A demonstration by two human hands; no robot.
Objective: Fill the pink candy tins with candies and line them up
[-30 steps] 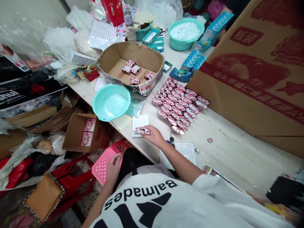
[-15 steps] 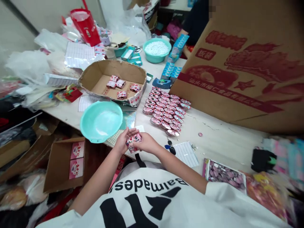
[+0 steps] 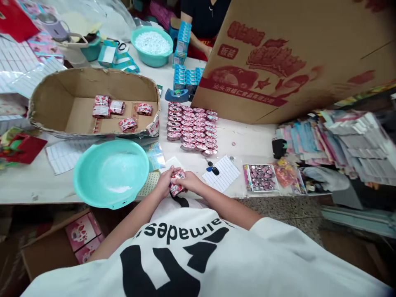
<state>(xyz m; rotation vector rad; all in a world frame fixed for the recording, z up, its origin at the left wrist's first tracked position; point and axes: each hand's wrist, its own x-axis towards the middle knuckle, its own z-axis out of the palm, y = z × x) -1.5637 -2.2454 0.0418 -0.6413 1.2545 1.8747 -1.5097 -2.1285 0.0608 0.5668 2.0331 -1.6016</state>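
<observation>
At the table's front edge, close to my body, both hands hold one small pink-and-red printed carton (image 3: 177,186). My left hand (image 3: 164,181) is closed around its left side. My right hand (image 3: 191,181) grips it from the right, the thumb across its face; the other fingers are partly hidden behind it. Just beyond stand tight rows of similar pink cartons (image 3: 192,128), oval ends facing up. To the left is a turquoise basin (image 3: 111,173) with nothing visible inside. Behind it, a cut-down cardboard box (image 3: 71,111) holds several more pink cartons (image 3: 127,123).
A tall cardboard box (image 3: 247,78) stands at back right. A blue tape dispenser (image 3: 176,95), blue box stacks (image 3: 183,39) and a basin of white pieces (image 3: 152,44) lie beyond. Keys (image 3: 213,168) and a tray of pink pieces (image 3: 262,178) are at right. Another person sits opposite.
My view has swung to the right and nearer the table, so the table's right side shows more. Both hands keep hold of the carton, which now sits more upright between them.
</observation>
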